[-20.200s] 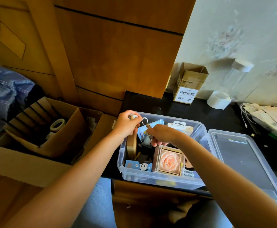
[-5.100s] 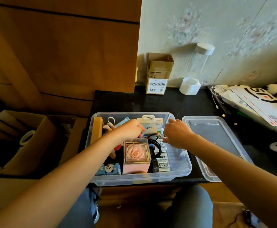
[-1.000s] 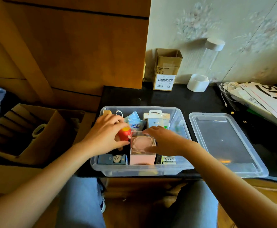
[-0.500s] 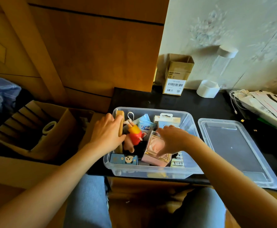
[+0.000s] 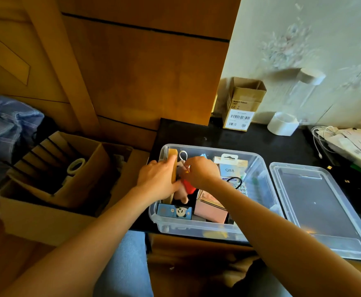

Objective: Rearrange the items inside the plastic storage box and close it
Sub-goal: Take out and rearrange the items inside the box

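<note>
Near edge: clear box at table front, open, packed. Panda card against front wall, left; pink case just right of it.

Mid-box: left hand curled round wooden block standing on edge at left wall, thumb along its top. Right hand just beside, touching left hand, fingers curled, pinching top of plush toy; exact grip point hidden by knuckles. Toy directly under and between both hands, red part and pink legs showing below them. White loop just beyond hands.

Far half: Q88 pack upright by rear wall, right of right hand; black cord beside wrist.

Lid flat on table, touching box's right side.

Beyond: small carton and tape roll at wall.
</note>
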Demonstrator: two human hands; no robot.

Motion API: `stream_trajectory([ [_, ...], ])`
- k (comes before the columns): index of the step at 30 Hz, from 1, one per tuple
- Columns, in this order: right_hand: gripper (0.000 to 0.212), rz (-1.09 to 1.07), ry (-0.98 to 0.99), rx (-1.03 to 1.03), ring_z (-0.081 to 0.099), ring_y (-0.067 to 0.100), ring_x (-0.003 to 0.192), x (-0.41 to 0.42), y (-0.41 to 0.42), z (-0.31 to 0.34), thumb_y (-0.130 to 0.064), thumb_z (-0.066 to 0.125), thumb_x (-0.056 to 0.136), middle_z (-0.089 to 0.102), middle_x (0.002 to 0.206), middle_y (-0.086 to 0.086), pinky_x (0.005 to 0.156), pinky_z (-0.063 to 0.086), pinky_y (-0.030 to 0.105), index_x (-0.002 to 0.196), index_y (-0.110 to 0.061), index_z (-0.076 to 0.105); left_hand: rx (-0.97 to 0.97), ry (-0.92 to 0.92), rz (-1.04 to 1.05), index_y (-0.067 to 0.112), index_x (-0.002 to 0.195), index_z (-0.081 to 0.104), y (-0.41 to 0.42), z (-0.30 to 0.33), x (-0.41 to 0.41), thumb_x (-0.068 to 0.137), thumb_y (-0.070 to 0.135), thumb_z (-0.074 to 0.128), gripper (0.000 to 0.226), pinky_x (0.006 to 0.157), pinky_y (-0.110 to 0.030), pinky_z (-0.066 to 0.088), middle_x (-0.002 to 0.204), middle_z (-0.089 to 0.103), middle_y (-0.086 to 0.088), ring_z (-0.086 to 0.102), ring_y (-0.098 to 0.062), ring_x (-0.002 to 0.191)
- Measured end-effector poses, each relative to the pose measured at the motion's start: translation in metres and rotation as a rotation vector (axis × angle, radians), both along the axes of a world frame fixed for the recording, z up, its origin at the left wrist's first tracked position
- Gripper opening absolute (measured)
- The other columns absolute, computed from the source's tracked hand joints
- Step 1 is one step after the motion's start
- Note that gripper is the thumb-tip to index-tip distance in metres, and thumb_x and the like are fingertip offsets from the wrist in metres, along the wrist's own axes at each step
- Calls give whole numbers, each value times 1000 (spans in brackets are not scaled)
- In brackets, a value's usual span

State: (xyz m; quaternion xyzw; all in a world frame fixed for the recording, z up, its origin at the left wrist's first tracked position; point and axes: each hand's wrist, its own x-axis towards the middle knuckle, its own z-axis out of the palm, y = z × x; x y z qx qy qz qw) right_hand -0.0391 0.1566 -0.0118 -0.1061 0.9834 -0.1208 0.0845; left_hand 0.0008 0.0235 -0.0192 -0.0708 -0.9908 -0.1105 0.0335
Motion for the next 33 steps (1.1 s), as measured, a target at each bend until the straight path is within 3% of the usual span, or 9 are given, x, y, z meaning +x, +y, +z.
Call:
stream_trajectory([
  [4,26,-67,148,-337,51,14,56,2,25,13,-34,52,93,57,65,-1,51,38,20,79,-15,64,82,-21,72,24,138,17,-3,3,0,80,45,63,77,49,-25,29,82,47,6,46,-17,67],
  [7,35,-122,320,-514,39,13,48,4,52,27,-31,53,93,50,54,0,48,29,24,65,-11,59,46,-5,116,23,138,18,-2,6,1,81,41,63,75,42,-23,23,78,46,6,45,-15,58],
  [10,34,-216,382,-593,34,10,48,6,74,31,-30,55,92,47,53,-1,45,26,18,62,-15,53,-39,28,98,23,134,23,0,10,-1,84,42,60,65,44,-23,30,73,49,4,47,-17,55],
  [12,25,-267,360,-575,39,5,48,9,84,26,-31,53,94,49,56,-6,44,27,12,72,-19,55,-138,66,60,23,134,24,3,11,0,86,45,57,62,48,-25,36,74,55,2,51,-19,57],
  [16,18,-363,336,-532,51,4,56,14,98,14,-31,51,95,58,71,-3,48,39,19,97,-14,57,-317,96,-22,21,132,30,6,12,0,86,51,55,60,53,-27,35,91,66,-1,63,-22,76],
  [21,28,-353,304,-514,52,5,63,16,104,11,-32,54,93,56,84,-2,49,40,17,114,-14,51,-143,13,-7,27,132,36,1,13,-7,83,45,61,59,57,-27,40,96,66,-2,64,-23,81],
  [26,35,-319,228,-532,64,20,75,18,101,8,-38,47,95,65,92,7,60,53,29,123,-17,50,24,124,53,28,125,46,0,7,-13,80,44,62,50,55,-24,40,92,66,-1,64,-21,75],
  [30,45,-319,195,-586,61,9,67,18,95,4,-39,41,97,63,85,4,55,47,17,138,-19,42,34,116,34,28,122,48,6,1,-8,84,42,59,41,59,-25,38,106,58,-4,60,-21,83],
  [33,50,-315,174,-639,62,9,68,17,93,2,-39,41,97,63,88,4,62,53,23,143,-21,35,-9,240,-75,27,114,56,3,8,-3,82,43,66,37,66,-26,41,108,46,-3,49,-20,96],
])
